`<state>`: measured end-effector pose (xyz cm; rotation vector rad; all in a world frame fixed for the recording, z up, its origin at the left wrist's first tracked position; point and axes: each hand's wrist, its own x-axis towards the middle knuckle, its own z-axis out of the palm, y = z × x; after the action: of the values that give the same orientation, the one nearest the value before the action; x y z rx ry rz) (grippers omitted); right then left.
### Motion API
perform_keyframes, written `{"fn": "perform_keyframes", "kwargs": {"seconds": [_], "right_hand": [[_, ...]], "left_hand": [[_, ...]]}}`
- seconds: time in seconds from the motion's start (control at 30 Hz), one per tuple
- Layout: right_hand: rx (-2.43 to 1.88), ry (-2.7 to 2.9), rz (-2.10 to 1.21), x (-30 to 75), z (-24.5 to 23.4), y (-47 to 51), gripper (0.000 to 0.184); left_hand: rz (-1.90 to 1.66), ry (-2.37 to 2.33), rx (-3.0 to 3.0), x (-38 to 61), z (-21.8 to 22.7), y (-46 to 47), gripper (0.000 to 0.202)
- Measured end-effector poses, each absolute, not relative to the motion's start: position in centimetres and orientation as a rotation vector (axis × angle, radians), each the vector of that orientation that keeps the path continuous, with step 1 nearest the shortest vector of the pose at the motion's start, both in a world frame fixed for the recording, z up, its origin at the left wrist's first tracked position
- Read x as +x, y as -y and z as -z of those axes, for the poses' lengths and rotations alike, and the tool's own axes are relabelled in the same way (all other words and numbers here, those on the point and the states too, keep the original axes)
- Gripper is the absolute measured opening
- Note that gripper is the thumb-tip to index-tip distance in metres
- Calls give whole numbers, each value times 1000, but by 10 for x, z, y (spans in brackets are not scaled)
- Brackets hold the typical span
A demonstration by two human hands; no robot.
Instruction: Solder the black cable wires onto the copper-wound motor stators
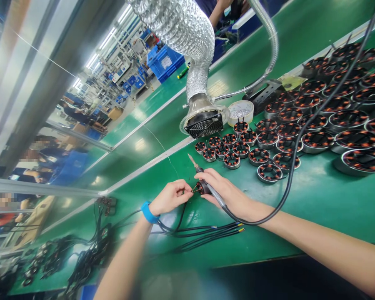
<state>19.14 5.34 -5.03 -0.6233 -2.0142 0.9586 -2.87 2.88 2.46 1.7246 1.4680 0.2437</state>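
My left hand, with a blue wrist strap, pinches a thin wire end at a small motor stator on the green bench. My right hand is closed round a soldering iron and also rests against the stator. The iron's tip points up and to the left, away from the stator. Its black cable loops off to the upper right. Black leads with coloured ends lie just below my hands.
Several wound stators in small and large sizes cover the bench to the right. A silver fume duct with a fan mouth hangs just behind my hands. Bundles of black cables lie at the left. Other people sit at the far left.
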Motion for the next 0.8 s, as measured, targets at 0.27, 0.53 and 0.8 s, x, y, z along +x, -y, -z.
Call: {"fn": "perform_keyframes", "kwargs": {"seconds": [0.27, 0.53, 0.8], "right_hand": [[-618, 1994, -939, 192, 54, -55, 52], [-566, 1875, -1007, 184, 64, -55, 47], [-598, 1853, -978, 179, 69, -57, 44]], "left_hand": [[-279, -1490, 1258, -27, -19, -26, 44], [-772, -1466, 963, -14, 3, -19, 40], [-836, -1575, 1001, -7, 9, -19, 36]]}}
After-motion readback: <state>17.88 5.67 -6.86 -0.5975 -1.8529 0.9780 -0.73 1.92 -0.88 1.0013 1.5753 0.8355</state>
